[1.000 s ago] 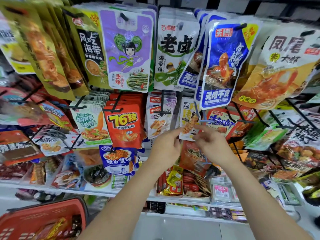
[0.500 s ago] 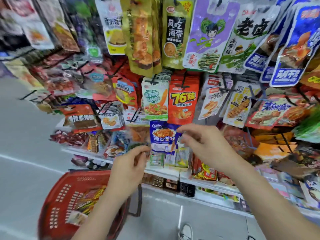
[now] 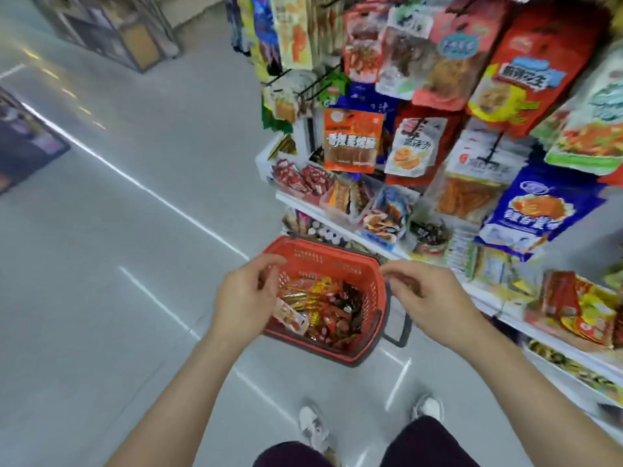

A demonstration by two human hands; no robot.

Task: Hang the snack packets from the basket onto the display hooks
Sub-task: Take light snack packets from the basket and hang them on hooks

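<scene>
A red plastic basket (image 3: pixel 340 259) stands on the floor below me, holding several snack packets (image 3: pixel 323 308) in red, yellow and dark wrappers. My left hand (image 3: pixel 244 296) hovers over the basket's left rim with loosely curled fingers and holds nothing. My right hand (image 3: pixel 426 298) hangs above the basket's right side, fingers also loosely curled and empty. Display hooks (image 3: pixel 492 150) full of hanging packets fill the rack at the upper right.
White shelves (image 3: pixel 337 219) with trays of small snacks run along the right, close to the basket. The basket's dark handle (image 3: pixel 399 332) lies folded down on its right. Grey floor (image 3: pixel 118 264) spreads to the left. My two shoes (image 3: pixel 315 428) show at the bottom.
My view has swung down from the hooks to the basket on the floor. Both hands have dropped from the rack to just above the basket, empty.
</scene>
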